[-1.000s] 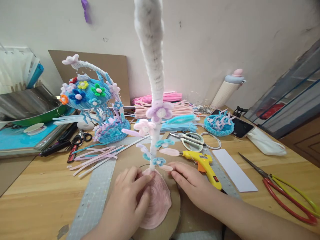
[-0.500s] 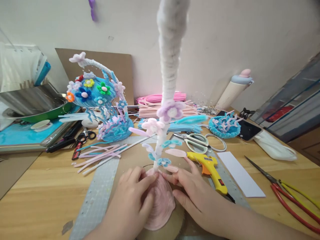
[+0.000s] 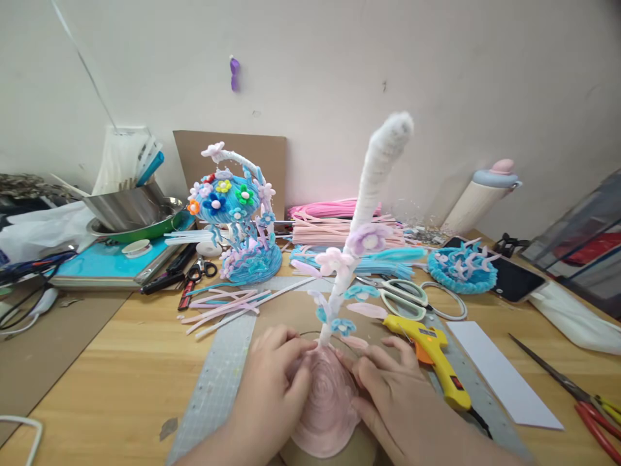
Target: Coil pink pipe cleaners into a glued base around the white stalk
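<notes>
Right between your two hands is the round pink pad (image 3: 326, 408), lying on brown cardboard (image 3: 356, 453). The white fuzzy stem (image 3: 371, 181) rises from its far edge and leans to the right. Your left hand (image 3: 272, 382) is narrow, its fingers bent and touching the pad beside the stem's foot. Your right hand (image 3: 400, 395) is a bit wider, its fingertips on the other side — I can't tell if either hand is pinching the edge. Touching both sides probably helps the pad sit flat and steady. Your hands are low, likely so they don't squash the flowers (image 3: 369, 241).

Just past your right hand lies the yellow glue gun (image 3: 442, 362), easy to reach — its tip points away from your fingers, which seems safer. Beyond your left hand are loose fuzzy sticks (image 3: 228, 304), out of the way.
</notes>
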The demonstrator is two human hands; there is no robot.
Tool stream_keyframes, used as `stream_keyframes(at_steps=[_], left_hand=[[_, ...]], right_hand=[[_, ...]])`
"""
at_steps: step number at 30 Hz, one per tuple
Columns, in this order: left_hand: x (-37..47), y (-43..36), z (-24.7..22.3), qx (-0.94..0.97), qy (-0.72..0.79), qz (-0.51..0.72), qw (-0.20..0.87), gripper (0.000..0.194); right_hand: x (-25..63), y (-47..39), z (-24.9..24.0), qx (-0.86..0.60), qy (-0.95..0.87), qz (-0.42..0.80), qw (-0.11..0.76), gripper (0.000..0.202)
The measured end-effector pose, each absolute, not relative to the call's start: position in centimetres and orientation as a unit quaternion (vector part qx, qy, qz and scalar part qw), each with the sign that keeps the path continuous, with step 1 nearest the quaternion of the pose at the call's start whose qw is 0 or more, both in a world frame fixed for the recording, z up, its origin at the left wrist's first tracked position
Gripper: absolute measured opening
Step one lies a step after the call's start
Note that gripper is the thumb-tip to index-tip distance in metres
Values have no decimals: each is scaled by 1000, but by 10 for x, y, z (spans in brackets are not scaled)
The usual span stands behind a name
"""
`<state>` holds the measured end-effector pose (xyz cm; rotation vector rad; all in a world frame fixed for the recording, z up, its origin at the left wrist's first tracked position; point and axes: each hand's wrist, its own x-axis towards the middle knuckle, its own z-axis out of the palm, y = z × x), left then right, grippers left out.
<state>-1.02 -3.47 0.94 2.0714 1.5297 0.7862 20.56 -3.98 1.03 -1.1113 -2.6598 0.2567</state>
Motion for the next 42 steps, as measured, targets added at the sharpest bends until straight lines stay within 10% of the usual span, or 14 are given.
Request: stream_keyframes(at_steps=[14, 28, 33, 42], left_hand=[[-20, -23, 8, 726, 562, 333, 215, 26], [-17, -93, 35, 864, 458, 91, 192, 44], [-66, -43, 60, 797, 553, 235, 59, 20], [-171, 101, 94, 635, 736, 203, -114, 38]], right_hand=[[198, -47, 24, -408, -905, 59, 105, 32], [200, -42, 34, -414, -900, 96, 98, 28], [194, -48, 28, -415, -903, 66, 96, 30], [187, -47, 32, -443, -886, 103, 86, 30]])
